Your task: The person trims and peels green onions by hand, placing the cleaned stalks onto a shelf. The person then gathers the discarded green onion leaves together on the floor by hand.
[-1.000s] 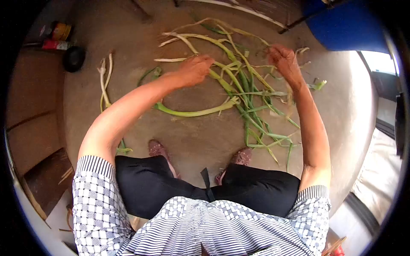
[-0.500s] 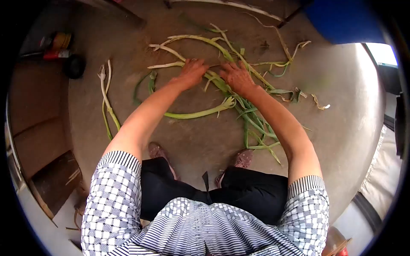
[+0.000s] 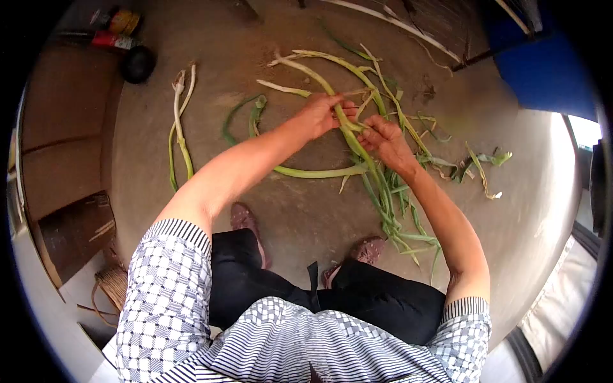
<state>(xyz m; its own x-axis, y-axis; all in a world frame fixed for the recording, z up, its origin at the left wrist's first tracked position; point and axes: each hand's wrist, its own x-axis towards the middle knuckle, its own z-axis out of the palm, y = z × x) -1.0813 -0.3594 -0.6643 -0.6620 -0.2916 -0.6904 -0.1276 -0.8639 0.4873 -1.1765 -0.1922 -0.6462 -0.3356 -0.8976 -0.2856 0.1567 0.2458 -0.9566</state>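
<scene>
Long green onions with pale root ends and green leaves lie in a loose pile on the floor. My left hand (image 3: 324,115) is closed round the stalk of one green onion (image 3: 345,122), its pale end pointing up and left. Just right of it, my right hand (image 3: 382,137) pinches a leaf or strip at the side of the same stalk. Below the hands, a curved onion stalk (image 3: 316,173) lies across the floor. Two separate stalks (image 3: 179,121) rest to the left.
Peeled scraps (image 3: 483,172) lie on the floor (image 3: 294,217) at the right. A blue object (image 3: 543,70) stands at the upper right. A round black item (image 3: 137,64) and red and yellow containers are at the upper left. My shoes (image 3: 368,251) are below the onions.
My right hand has come in from the scraps at the right to beside my left hand. An onion stalk is now raised between them. More scraps lie at the right, and the view has shifted.
</scene>
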